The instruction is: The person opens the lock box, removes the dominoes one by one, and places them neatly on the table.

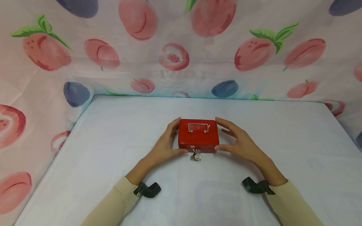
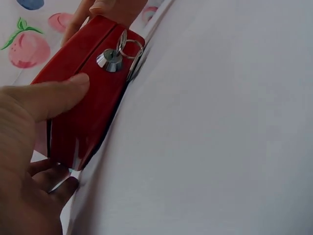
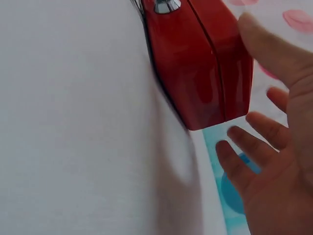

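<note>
A small red metal cash box (image 1: 198,135) with a wire handle on its lid sits on the white table, its lid down. A key (image 2: 121,41) on a ring is in the silver lock (image 2: 109,60) on its front. My left hand (image 1: 165,146) holds the box's left end, thumb (image 2: 68,93) against the front face and fingers round the side. At the right end, my right hand (image 1: 240,142) has its thumb (image 3: 264,41) at the lid's front corner. Its other fingers (image 3: 252,144) are spread and fairly straight beside the box, the index fingertip near the back corner.
A white cloth covers the table (image 1: 113,131). Behind it and on the left hangs a fruit-print curtain (image 1: 203,59). Black wrist-mounted devices sit at the left cuff (image 1: 147,190) and right cuff (image 1: 258,185).
</note>
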The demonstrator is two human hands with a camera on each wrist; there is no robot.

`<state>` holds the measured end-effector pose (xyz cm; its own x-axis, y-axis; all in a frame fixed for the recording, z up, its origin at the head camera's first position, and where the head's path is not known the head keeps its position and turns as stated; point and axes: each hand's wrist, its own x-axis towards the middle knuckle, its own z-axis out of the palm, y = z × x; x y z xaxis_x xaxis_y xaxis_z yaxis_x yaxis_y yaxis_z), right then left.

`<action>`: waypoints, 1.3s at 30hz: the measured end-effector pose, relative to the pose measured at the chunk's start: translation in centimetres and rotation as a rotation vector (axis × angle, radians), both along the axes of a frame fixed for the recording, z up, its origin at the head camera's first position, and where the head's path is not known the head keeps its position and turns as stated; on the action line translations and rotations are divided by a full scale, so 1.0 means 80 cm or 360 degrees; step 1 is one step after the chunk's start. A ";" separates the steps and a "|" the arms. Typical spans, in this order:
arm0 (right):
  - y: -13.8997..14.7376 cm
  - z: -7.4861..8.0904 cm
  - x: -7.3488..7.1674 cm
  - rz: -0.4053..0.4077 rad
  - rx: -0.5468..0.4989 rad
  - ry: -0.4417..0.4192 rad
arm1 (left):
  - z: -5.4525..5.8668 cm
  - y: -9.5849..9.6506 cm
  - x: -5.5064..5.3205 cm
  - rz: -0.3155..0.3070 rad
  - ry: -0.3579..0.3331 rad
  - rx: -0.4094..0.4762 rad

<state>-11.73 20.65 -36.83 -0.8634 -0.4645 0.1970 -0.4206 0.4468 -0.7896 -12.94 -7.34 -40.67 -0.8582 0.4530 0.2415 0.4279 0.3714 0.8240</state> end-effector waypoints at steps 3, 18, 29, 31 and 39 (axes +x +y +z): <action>-0.005 0.008 0.001 0.0056 -0.0115 -0.0098 | 0.002 -0.001 -0.002 0.0015 -0.0065 -0.0074; -0.003 -0.001 -0.007 0.0084 -0.0202 -0.0166 | 0.011 -0.001 -0.011 -0.0093 -0.0180 -0.0018; 0.002 -0.032 -0.009 0.0080 -0.0278 -0.0075 | -0.008 -0.006 -0.016 -0.0003 -0.0131 -0.0117; 0.001 -0.033 -0.009 0.0083 -0.0289 -0.0059 | -0.008 -0.007 -0.016 -0.0015 -0.0126 -0.0123; -0.005 -0.020 -0.003 0.0048 -0.0331 -0.0045 | -0.008 -0.008 -0.018 -0.0013 -0.0102 -0.0097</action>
